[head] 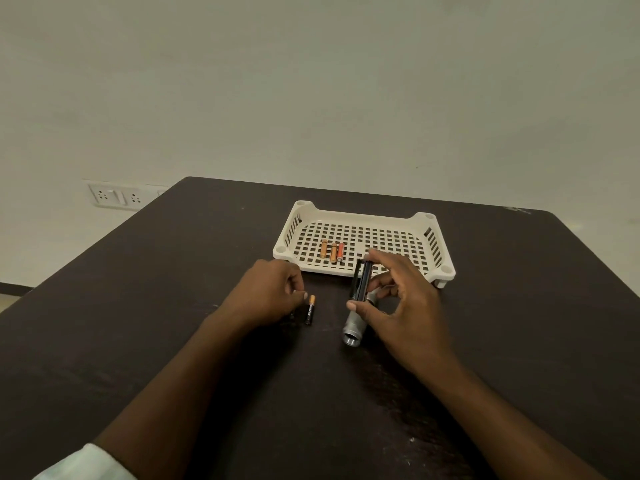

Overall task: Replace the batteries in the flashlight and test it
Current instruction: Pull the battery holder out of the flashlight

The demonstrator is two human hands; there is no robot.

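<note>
My right hand (398, 299) holds a black battery holder (361, 280) upright between thumb and fingers, just above the silver flashlight body (354, 330) that lies on the dark table (173, 306). My left hand (273, 292) rests on the table with its fingers curled over something small and dark at its fingertips; whether it grips it is hard to tell. Right beside those fingertips lies a black-and-copper battery (310, 309). Three orange batteries (332, 251) lie side by side in the white perforated tray (429, 237).
The tray stands past my hands toward the table's far edge. A wall socket plate (114, 196) sits on the wall at the left, beyond the table's corner. A pale sleeve (86, 462) shows at the bottom left.
</note>
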